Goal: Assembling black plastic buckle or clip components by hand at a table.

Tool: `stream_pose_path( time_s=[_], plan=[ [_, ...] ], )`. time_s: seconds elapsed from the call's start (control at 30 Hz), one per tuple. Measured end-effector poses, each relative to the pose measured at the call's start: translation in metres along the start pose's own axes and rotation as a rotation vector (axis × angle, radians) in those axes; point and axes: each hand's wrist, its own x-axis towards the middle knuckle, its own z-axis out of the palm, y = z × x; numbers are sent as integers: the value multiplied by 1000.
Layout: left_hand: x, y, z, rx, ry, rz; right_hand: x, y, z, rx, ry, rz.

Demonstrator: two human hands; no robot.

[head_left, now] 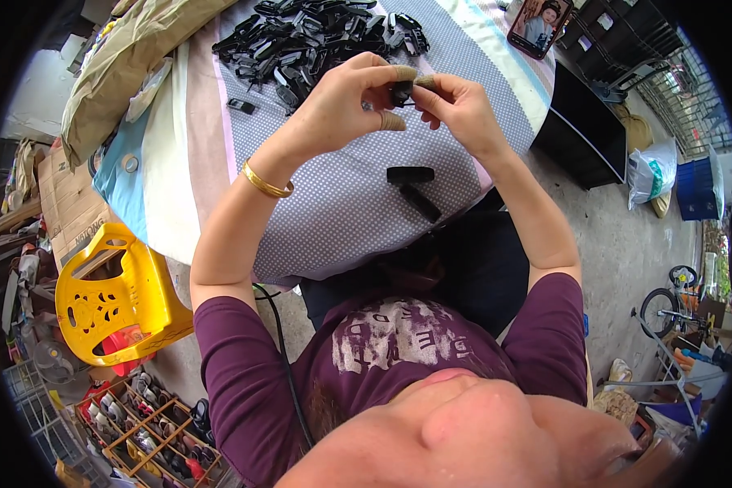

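Observation:
My left hand (346, 106) has a small black plastic part (400, 94) between thumb and forefinger, above the patterned tablecloth (342, 195). Close against it, my right hand (461, 112) pinches the part's right side with thumb and forefinger. Tan covers wrap several of my fingertips. Just beyond the hands lies a heap of similar black plastic parts (301, 45). One loose black piece (241, 106) sits left of the heap. Nearer to me, a short black bar (410, 175) and a second black bar (420, 202) rest at the table's near edge. Fine detail of the held part is hidden by my fingers.
A phone (538, 26) stands at the table's far right. Beside the table on the right is a black bin (581, 134). A yellow plastic chair (122, 297) is at the left, near bunched brown fabric (122, 81) and a roll of tape (130, 164). A dark cable (281, 342) hangs by my left arm.

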Motion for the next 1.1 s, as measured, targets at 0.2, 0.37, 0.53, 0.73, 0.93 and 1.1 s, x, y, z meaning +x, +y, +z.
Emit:
stream_pose_path(
  time_s=[0.2, 0.37, 0.53, 0.73, 0.93, 1.1],
  plan=[
    [2, -6, -2, 154, 145, 4, -3, -19, -7, -99, -105, -25],
    [3, -13, 3, 151, 150, -3, -1, -20, -14, 341, -20, 51],
    [2, -11, 7, 279, 146, 44, -2, -9, 0, 289, -18, 12],
    [-2, -15, 13, -254, 261, -209, -7, -12, 10, 44, 1, 30],
    [-1, -17, 17, -569, 285, -177, -8, -13, 13, -173, 39, -107],
    [-2, -13, 12, -485, 163, -149, -9, -19, 10, -180, -150, -67]
  ],
)
